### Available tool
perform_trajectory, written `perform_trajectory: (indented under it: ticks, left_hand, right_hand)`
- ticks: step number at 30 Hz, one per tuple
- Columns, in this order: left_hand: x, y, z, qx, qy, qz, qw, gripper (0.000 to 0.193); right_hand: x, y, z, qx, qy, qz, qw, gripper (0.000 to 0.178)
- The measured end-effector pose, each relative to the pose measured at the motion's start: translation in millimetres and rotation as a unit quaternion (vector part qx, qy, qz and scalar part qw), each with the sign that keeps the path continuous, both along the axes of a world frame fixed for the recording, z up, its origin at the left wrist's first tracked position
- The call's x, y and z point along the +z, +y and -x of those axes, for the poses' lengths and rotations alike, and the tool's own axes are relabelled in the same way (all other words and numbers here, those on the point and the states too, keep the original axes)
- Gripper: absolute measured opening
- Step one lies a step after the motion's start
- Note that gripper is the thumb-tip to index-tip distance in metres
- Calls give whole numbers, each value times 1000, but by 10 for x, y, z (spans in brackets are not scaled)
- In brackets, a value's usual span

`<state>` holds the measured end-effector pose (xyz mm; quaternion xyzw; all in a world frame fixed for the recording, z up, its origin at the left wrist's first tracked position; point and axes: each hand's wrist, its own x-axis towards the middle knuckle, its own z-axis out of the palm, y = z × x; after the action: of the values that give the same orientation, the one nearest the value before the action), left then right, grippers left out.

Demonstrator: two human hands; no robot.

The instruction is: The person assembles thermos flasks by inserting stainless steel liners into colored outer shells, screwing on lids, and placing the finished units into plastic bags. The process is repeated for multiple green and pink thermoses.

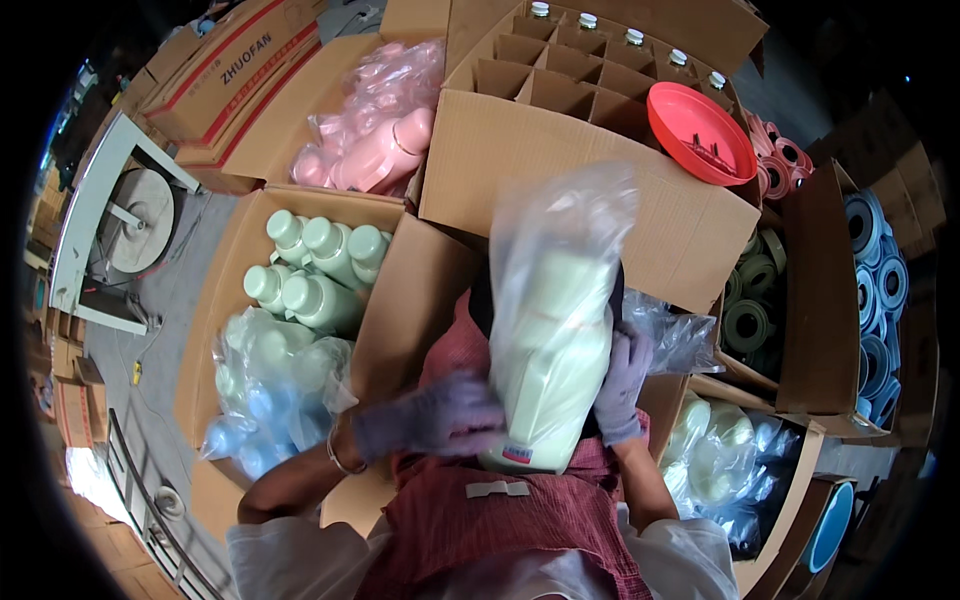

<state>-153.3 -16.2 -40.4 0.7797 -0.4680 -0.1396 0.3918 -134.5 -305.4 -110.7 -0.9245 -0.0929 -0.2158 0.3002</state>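
Note:
A pale green thermos flask in a clear plastic bag leans upright over my lap, with a small label near its base. The bag's loose top rises above the flask and is blurred. My right hand, in a grey-purple glove, grips the flask's right side. Beside its lower left side is my left hand, gloved alike; motion smears its fingers, and I cannot tell whether they touch the bag. At left, a carton holds several unbagged green flasks, with bagged green and blue ones nearer me.
Ahead stands a divided carton with glass-like, white-capped bottles and a red bowl on its edge. Bagged pink flasks lie beyond the left carton. Cartons of green ring-shaped parts, blue parts and bagged pieces line the right.

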Motion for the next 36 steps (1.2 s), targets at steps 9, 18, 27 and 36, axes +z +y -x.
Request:
perform_trajectory:
  ticks: [9,18,27,36]
  left_hand:
    - [453,136,-21,331,312,146,879,27]
    - [-692,1190,643,412,162,29,896,25]
    - [-793,1600,1023,661,168,425,596,25]
    - [-1977,2993,418,677,226,-16,700,45]
  right_hand:
    - [-355,-513,1334,313,27,119,942,19]
    - [173,27,878,332,101,-92,933,17]
    - [445,2501,-1065,455,-33,-126,881,33]
    - [-287,2907,-1319,452,98,29,886,72]
